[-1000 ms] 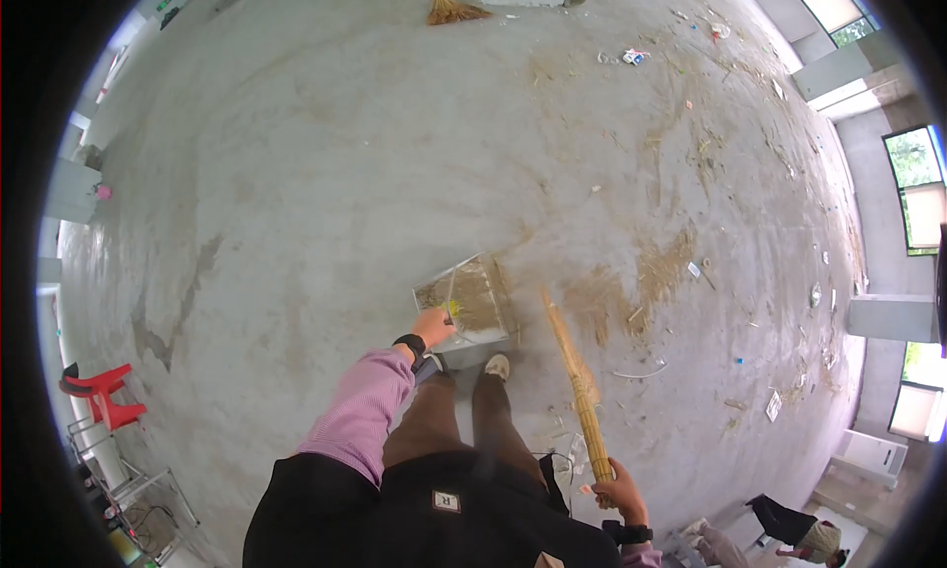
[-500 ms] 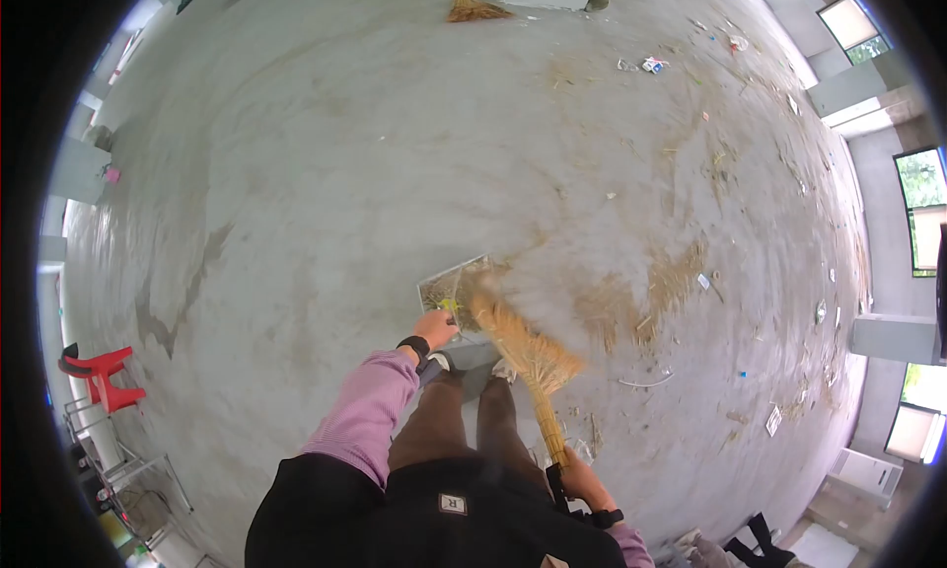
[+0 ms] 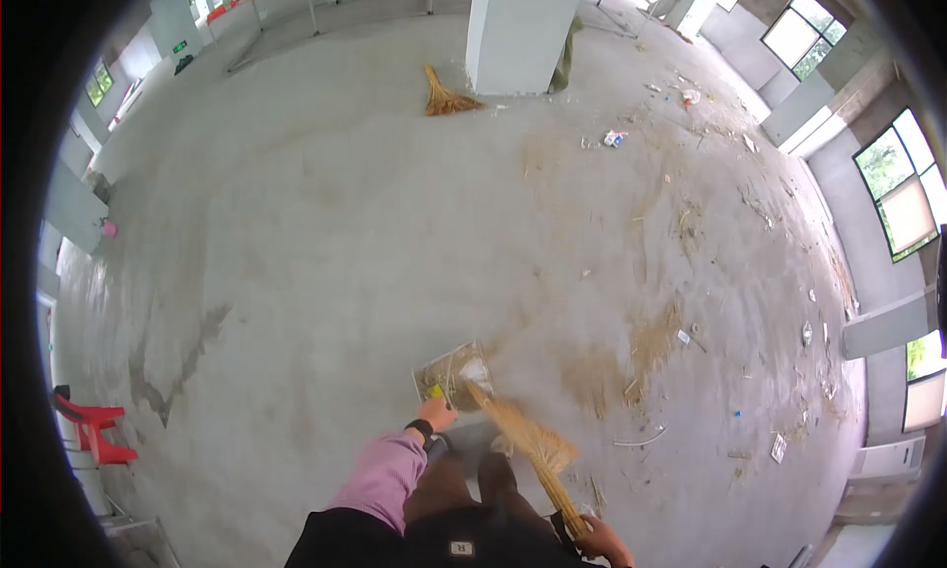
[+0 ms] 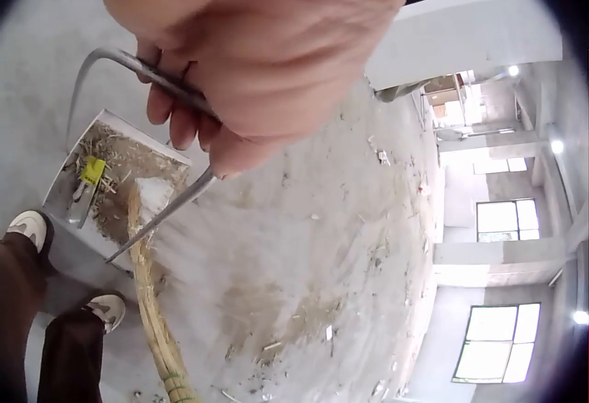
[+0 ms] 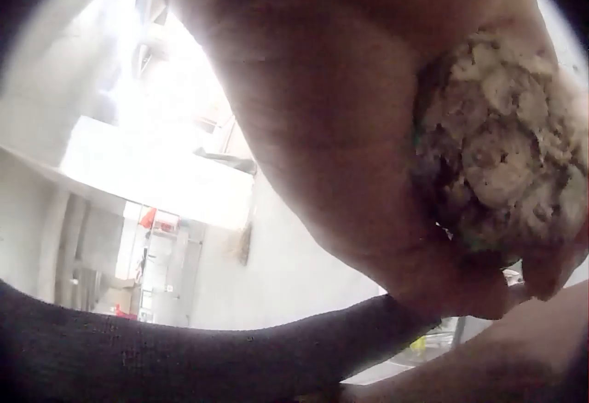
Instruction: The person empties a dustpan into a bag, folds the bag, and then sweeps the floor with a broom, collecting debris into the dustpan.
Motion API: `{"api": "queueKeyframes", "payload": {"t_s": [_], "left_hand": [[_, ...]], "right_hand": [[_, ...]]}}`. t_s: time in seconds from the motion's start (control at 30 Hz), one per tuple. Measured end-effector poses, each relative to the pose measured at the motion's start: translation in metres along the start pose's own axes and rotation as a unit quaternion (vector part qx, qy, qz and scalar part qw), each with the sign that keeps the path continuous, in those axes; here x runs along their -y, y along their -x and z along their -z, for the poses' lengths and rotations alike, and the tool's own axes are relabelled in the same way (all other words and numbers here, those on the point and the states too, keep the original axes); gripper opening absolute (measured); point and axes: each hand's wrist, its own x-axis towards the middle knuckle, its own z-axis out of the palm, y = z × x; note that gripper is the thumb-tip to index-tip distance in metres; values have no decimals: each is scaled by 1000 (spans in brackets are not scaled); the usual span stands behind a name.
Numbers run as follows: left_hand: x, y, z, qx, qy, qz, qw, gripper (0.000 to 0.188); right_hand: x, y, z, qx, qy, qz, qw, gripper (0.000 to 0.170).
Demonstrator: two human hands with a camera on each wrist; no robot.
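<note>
My left hand (image 3: 436, 413) grips the bent metal handle (image 4: 170, 217) of a dustpan (image 4: 152, 136), which is low at floor level by my feet. Dirt, straw bits and a yellow item (image 4: 92, 171) lie in the pan, along with something whitish (image 4: 154, 191). With my right hand (image 3: 602, 541) I hold a straw broom (image 3: 533, 440) by its bound handle. The broom's tip reaches over the pan's right side in the head view. Close up, the right wrist view shows the handle's rough butt end (image 5: 502, 164) ringed by my fingers.
Brown dirt (image 3: 597, 376) and scattered litter (image 3: 614, 139) spread over the concrete floor to the right. Ahead, another straw broom (image 3: 449, 102) lies beside a square pillar (image 3: 523, 35). A red plastic chair (image 3: 97, 430) stands at the left.
The broom has swung leftward from the pan's right side, its tip now over the pan. My head view has tilted up, showing more of the room. My left hand still holds the dustpan handle.
</note>
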Motion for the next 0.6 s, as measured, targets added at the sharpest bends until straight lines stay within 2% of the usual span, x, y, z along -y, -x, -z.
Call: {"api": "queueKeyframes", "payload": {"t_s": [0.13, 0.27, 0.37, 0.4, 0.47, 0.5, 0.6], "left_hand": [[25, 7, 1, -20, 5, -1, 1000, 35], [40, 32, 35, -20, 14, 7, 1000, 40], [69, 36, 35, -25, -18, 8, 999, 48], [74, 42, 41, 30, 2, 10, 999, 53], [89, 50, 41, 68, 29, 70, 995, 62], [97, 54, 38, 55, 46, 93, 993, 61], [130, 69, 31, -34, 108, 75, 991, 49]], "right_hand": [[-20, 10, 6, -17, -77, -1, 997, 69], [-39, 1, 9, -31, -132, 49, 990, 58], [-57, -25, 5, -50, -168, 87, 981, 48], [-58, -31, 4, -54, -187, 87, 977, 45], [-51, -37, 4, -59, -219, 85, 970, 40], [-52, -45, 5, -56, -251, 84, 963, 36], [-56, -73, 5, -35, -354, 77, 932, 27]]}}
